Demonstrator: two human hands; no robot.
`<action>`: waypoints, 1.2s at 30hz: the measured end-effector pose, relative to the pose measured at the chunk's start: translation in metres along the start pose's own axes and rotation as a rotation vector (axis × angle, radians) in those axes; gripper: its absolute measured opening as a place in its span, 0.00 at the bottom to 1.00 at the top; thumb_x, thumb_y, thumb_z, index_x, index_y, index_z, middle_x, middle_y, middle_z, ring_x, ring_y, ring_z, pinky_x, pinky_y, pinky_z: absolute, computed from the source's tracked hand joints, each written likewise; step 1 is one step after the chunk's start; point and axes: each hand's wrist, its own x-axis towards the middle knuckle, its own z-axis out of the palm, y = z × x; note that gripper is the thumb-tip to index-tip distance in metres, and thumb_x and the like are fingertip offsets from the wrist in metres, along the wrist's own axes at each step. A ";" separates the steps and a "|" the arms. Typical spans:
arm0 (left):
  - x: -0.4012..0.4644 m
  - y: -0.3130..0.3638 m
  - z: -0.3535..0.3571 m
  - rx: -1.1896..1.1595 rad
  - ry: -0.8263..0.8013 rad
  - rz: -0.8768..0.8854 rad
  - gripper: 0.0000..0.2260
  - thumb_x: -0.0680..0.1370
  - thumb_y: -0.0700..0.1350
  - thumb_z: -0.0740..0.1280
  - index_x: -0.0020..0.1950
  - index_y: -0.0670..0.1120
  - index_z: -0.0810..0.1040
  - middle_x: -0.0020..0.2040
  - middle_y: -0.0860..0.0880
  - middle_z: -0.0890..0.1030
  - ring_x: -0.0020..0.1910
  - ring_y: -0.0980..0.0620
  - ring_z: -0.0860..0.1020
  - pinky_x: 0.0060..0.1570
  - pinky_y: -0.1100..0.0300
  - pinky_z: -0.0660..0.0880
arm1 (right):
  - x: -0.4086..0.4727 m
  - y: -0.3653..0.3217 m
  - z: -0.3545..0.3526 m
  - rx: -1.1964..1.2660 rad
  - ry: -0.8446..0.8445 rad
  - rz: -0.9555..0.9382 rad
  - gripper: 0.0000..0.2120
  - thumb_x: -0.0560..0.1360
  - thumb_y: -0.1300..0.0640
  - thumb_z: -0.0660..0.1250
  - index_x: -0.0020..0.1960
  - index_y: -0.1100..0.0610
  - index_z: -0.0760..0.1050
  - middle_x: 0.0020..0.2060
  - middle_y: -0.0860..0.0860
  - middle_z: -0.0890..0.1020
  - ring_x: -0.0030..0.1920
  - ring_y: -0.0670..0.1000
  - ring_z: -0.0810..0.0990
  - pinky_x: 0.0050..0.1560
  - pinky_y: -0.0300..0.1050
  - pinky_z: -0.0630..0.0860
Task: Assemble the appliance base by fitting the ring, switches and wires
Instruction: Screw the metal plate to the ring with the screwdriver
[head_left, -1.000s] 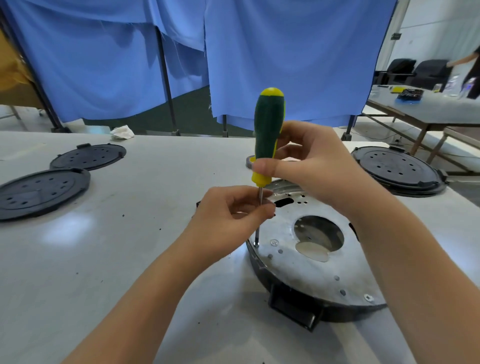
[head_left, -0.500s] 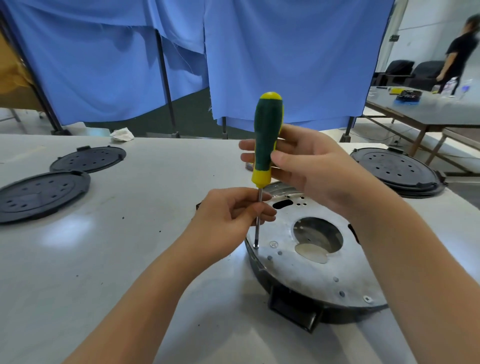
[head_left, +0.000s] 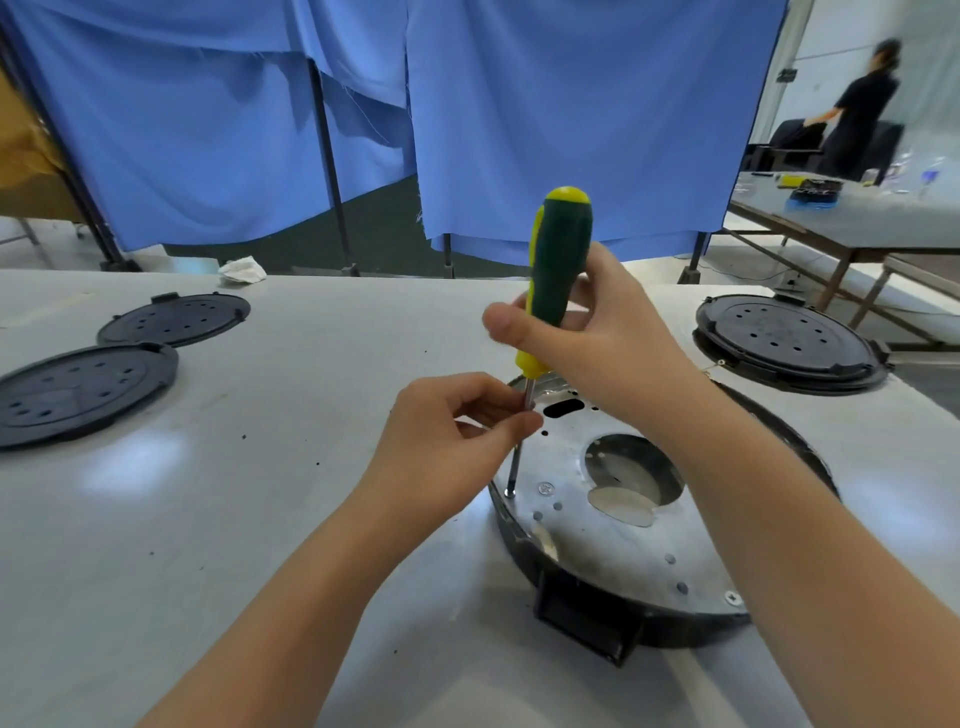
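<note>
- Head view: the right hand (head_left: 587, 338) has its grip curled round the green-and-yellow handle of the screwdriver (head_left: 558, 275), held nearly upright.
- The left hand (head_left: 447, 441) pinches the screwdriver's metal shaft between thumb and fingertips.
- The tip sits on a screw (head_left: 510, 492) at the left edge of the appliance base (head_left: 613, 551), which lies on the white desk (head_left: 260, 493).
- Black perforated discs (head_left: 83, 389) lie well apart to the left; another (head_left: 789, 340) lies to the right.

Right hand (head_left: 597, 343): grips the green-and-yellow screwdriver (head_left: 560, 260) handle, tool near upright.
Left hand (head_left: 457, 441): pinches the metal shaft.
Tip: set on a screw (head_left: 510, 491) at the left rim of the appliance base (head_left: 623, 545).
Base: near the table's (head_left: 234, 519) front edge.
Black covers (head_left: 83, 389): left edge and far right corner.
</note>
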 end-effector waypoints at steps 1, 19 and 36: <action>0.000 0.000 0.000 0.004 -0.022 0.002 0.07 0.72 0.40 0.75 0.40 0.53 0.83 0.36 0.57 0.84 0.37 0.60 0.82 0.41 0.71 0.76 | 0.001 -0.001 -0.002 0.070 -0.068 0.026 0.19 0.70 0.45 0.73 0.55 0.49 0.70 0.47 0.48 0.83 0.45 0.45 0.84 0.47 0.45 0.82; 0.001 0.000 -0.005 -0.109 -0.037 -0.031 0.06 0.68 0.38 0.77 0.39 0.48 0.84 0.34 0.52 0.85 0.36 0.55 0.84 0.43 0.65 0.80 | -0.003 -0.004 0.001 -0.050 -0.115 -0.075 0.15 0.69 0.49 0.75 0.48 0.56 0.76 0.46 0.55 0.82 0.49 0.50 0.82 0.48 0.46 0.80; 0.000 0.001 -0.004 -0.139 -0.280 -0.010 0.14 0.81 0.34 0.58 0.61 0.48 0.77 0.49 0.51 0.85 0.50 0.57 0.83 0.58 0.65 0.75 | 0.001 0.001 -0.006 0.103 -0.090 -0.052 0.13 0.67 0.59 0.77 0.47 0.57 0.76 0.41 0.54 0.82 0.39 0.52 0.84 0.43 0.47 0.82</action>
